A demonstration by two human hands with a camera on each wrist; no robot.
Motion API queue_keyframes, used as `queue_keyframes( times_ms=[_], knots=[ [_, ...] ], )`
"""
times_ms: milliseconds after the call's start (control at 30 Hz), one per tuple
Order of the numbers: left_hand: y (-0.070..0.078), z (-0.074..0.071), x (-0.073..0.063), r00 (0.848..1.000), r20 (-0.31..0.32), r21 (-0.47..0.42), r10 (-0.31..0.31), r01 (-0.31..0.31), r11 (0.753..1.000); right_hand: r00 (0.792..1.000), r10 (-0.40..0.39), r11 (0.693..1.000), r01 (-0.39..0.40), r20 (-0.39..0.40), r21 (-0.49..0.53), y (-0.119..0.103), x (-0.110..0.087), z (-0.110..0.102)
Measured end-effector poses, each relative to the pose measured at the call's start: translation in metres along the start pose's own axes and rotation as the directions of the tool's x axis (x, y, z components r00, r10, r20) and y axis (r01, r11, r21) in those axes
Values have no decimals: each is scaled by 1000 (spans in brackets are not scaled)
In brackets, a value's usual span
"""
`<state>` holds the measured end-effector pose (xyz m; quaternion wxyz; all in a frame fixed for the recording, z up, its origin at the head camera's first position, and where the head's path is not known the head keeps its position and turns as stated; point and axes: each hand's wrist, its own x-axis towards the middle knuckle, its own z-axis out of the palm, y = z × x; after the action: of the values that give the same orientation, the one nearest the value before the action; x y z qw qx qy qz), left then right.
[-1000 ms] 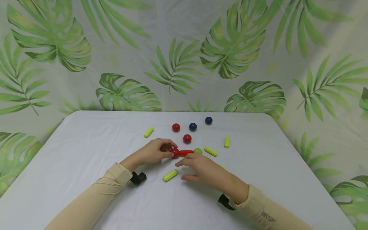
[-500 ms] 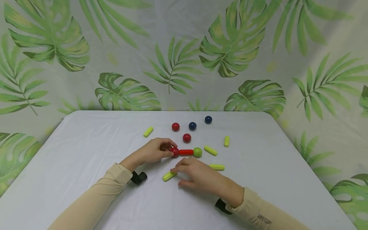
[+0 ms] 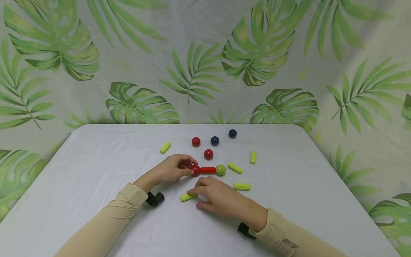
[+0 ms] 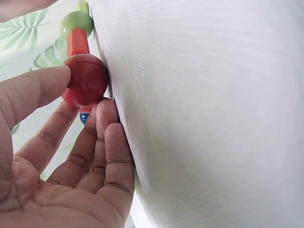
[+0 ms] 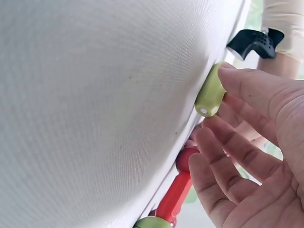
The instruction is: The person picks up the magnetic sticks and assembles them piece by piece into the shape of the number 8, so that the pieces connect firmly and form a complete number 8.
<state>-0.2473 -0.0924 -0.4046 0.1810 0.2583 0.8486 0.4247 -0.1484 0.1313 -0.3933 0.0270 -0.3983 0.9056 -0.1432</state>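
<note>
My left hand [image 3: 171,168] pinches a red ball [image 4: 89,78] between thumb and fingers. A red rod [image 3: 207,170] joins that ball to a green ball [image 3: 220,170], and the joined piece lies sideways on the table. My right hand [image 3: 221,198] is over a yellow-green rod [image 3: 187,197] nearer the front, index fingertip on the rod's right end. Its thumb stands a little apart from the rod in the head view. In the right wrist view, the thumb overlaps the rod [image 5: 210,92], whose near end shows a white dot.
Two loose red balls [image 3: 196,141] [image 3: 208,154] and two dark blue balls [image 3: 214,140] [image 3: 232,133] lie farther back. Other yellow-green rods lie at the back left [image 3: 165,147] and to the right [image 3: 242,186]. A leaf-print cloth [image 3: 205,71] hangs behind the white table [image 3: 106,160].
My right hand has moved left and toward the front, from beside the green ball onto the yellow-green rod, which has turned slightly. My left hand keeps its grip on the red ball.
</note>
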Motion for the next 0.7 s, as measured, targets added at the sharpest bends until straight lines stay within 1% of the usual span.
queue_keyframes(
  times_ms=[300, 533, 700],
  knots=[
    [0, -1, 0, 1000, 5, -2, -2, 2, 1000, 1000, 22, 1000, -21, -16, 4, -2, 4, 0],
    [-1, 0, 0, 1000, 2, -2, 7, -7, 1000, 999, 12, 1000, -14, -42, -27, -3, 6, 1],
    [-1, -1, -1, 1000, -1, -1, 8, -8, 1000, 999, 18, 999, -19, -37, -36, -4, 9, 1]
  ],
)
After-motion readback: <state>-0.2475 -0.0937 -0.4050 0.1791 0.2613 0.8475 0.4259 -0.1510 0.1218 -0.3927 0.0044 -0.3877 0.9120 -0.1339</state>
